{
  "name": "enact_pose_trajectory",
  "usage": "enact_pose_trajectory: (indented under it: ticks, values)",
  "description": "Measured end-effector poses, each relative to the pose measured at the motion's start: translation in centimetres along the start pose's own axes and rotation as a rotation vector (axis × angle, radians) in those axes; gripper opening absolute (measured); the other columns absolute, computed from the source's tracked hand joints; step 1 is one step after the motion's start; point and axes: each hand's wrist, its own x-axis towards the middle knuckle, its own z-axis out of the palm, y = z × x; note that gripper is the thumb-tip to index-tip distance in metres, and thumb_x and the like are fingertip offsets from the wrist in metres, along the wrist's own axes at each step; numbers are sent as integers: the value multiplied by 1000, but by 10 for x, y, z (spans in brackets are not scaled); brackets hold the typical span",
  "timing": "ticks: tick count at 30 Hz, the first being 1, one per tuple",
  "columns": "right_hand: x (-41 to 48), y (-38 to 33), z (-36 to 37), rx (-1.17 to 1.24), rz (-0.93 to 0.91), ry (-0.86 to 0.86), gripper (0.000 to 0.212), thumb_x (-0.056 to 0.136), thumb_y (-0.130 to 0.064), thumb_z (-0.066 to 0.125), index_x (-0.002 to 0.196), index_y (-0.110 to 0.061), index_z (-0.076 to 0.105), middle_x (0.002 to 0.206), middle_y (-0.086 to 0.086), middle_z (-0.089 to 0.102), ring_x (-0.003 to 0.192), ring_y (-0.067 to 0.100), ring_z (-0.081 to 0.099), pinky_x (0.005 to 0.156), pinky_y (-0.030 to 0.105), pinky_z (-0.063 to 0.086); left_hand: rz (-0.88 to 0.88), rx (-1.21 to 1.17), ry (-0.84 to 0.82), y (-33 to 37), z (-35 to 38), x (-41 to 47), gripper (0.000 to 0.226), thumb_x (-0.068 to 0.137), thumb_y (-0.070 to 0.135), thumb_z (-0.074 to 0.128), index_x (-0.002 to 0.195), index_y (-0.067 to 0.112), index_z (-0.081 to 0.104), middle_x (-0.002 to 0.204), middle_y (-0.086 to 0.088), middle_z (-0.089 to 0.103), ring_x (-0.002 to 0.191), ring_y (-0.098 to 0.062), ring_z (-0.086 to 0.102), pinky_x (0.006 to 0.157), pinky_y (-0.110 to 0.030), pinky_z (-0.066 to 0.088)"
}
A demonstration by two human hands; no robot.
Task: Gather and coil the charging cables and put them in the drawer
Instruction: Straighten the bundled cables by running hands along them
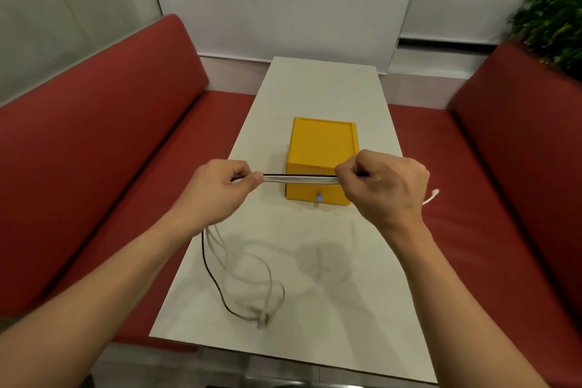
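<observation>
A bundle of charging cables (299, 179), several white and one black, is stretched taut between my two hands in front of the yellow drawer box (322, 148). My left hand (217, 190) pinches the bundle at its left end. My right hand (382, 186) grips the right end in a fist, and a white plug end (430, 196) sticks out past my wrist. From my left hand the loose cable tails (245, 280) hang down and loop on the white table (346, 293). The drawer box is closed, with a small knob (319, 197) on its front.
Red cushioned benches (94, 167) flank the narrow table on both sides. A green plant (551, 25) stands at the far right behind the right bench. The table's far end meets a white wall.
</observation>
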Motion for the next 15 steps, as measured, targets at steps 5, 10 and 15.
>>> enact_pose_trajectory:
  ticks: [5, 10, 15]
  values:
    - [9, -26, -21, 75, -64, -24, 27, 74, -27, 59, 50, -16, 63, 44, -2, 56, 39, 18, 51, 40, 25, 40, 109, 164, 31, 8, 1, 10, 42, 99, 42, 64, 64, 19, 55, 50, -1, 44, 51, -18, 40, 52, -34, 30]
    - [15, 22, -4, -45, 184, -136, 27, 76, -33, 61, 59, -13, 69, 49, 3, 61, 48, 27, 57, 49, 33, 43, 305, 172, 36, 24, -12, -1, 43, 99, 39, 65, 61, 27, 50, 49, 4, 41, 47, -15, 38, 49, -29, 28]
    - [3, 37, 20, -63, 237, -240, 37, 81, -38, 53, 61, -10, 66, 45, 2, 52, 49, 30, 55, 49, 30, 37, 404, 148, 37, 32, -5, -5, 39, 92, 42, 60, 57, 30, 47, 48, 6, 43, 46, -15, 40, 47, -22, 26]
